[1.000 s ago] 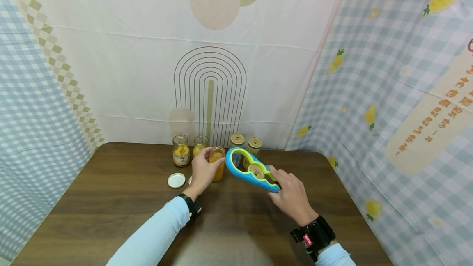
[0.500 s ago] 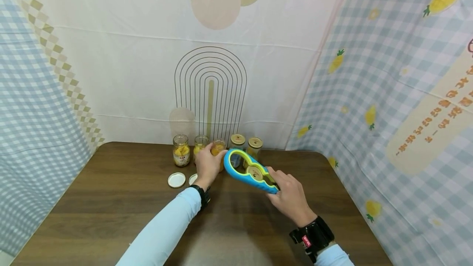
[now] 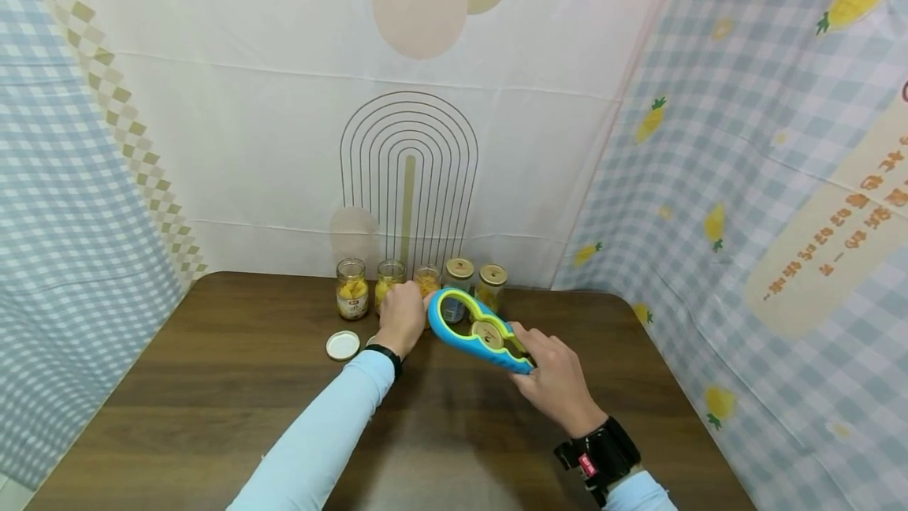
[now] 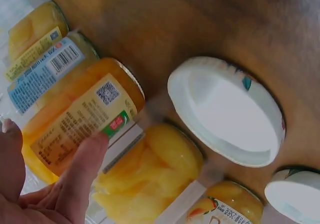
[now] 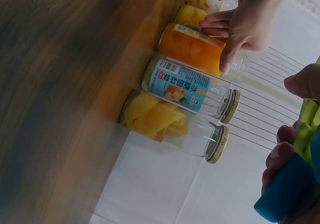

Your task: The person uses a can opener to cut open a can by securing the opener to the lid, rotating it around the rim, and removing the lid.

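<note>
My left hand is at a glass jar of orange fruit standing in a row of jars. In the left wrist view its fingers touch the cream label, and the thumb lies on the other side near the jar's top. The orange jar has no lid on it. My right hand grips a blue and lime-green jar opener, held up with its loops pointing left. Through one loop a gold lid shows; what it rests on is hidden. In the right wrist view only part of the opener is visible.
Left of the orange jar stand two lidless jars of yellow fruit, an outer jar and an inner jar. To its right are a blue-labelled jar and another lidded jar. White lids lie upside down on the brown table.
My left hand has moved the orange jar back into the row, then shifted so its back faces up more. The opener in my right hand has moved slightly left.
</note>
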`<state>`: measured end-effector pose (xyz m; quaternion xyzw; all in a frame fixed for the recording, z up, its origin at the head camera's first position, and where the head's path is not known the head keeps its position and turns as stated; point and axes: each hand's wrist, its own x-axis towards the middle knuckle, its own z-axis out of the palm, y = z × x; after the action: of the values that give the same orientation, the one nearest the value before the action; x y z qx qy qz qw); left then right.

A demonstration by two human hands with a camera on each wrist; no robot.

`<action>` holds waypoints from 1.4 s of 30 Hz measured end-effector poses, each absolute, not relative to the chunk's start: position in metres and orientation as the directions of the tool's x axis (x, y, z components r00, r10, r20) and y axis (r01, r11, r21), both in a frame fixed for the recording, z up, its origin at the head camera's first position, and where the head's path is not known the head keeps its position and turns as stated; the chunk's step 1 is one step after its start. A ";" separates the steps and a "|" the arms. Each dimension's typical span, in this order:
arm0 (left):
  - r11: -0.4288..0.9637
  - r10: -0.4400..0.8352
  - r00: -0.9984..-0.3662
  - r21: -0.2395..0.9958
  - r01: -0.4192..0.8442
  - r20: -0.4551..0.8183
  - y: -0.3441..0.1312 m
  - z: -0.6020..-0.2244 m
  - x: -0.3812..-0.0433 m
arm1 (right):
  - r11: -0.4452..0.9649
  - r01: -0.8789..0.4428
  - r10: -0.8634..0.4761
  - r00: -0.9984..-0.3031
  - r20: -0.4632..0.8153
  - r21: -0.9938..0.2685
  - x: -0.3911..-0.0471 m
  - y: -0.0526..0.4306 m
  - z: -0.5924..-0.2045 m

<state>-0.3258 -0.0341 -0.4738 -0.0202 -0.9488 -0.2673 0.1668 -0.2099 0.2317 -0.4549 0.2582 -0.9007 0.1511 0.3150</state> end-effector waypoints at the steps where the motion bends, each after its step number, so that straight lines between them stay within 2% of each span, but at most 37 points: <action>1: 0.855 -0.049 -0.949 0.504 0.121 0.311 -0.034 -0.472 -0.326 | 0.820 -0.562 -0.370 -0.667 0.647 -0.111 -0.210 0.231 -0.455; 5: 0.845 -0.044 -0.961 0.524 0.110 0.273 -0.035 -0.474 -0.330 | 0.819 -0.562 -0.365 -0.668 0.648 -0.118 -0.210 0.231 -0.456; 12: 0.820 -0.068 -0.918 0.546 0.173 0.392 -0.046 -0.551 -0.381 | 0.826 -0.549 -0.355 -0.683 0.638 -0.129 -0.210 0.232 -0.458; 18: 0.796 -0.084 -0.914 0.579 0.178 0.396 -0.043 -0.570 -0.397 | 0.831 -0.539 -0.349 -0.696 0.628 -0.136 -0.211 0.234 -0.457; 21: 0.813 -0.078 -0.912 0.555 0.175 0.403 -0.040 -0.558 -0.386 | 0.833 -0.534 -0.344 -0.705 0.620 -0.144 -0.210 0.233 -0.456; 28: 0.797 -0.062 -0.943 0.585 0.150 0.327 -0.034 -0.491 -0.326 | 0.843 -0.518 -0.333 -0.713 0.617 -0.144 -0.211 0.233 -0.455; 34: 0.828 -0.006 -0.950 0.535 0.170 0.311 -0.033 -0.480 -0.301 | 0.842 -0.526 -0.340 -0.694 0.635 -0.124 -0.212 0.232 -0.454; 42: 0.750 0.132 -0.967 0.616 0.241 0.218 -0.045 -0.472 -0.257 | 0.824 -0.555 -0.364 -0.673 0.644 -0.114 -0.213 0.230 -0.449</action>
<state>-0.2566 -0.0447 -0.4720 -0.1003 -0.9319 -0.3391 0.0804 -0.2130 0.2303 -0.4486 0.2548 -0.9018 0.1518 0.3143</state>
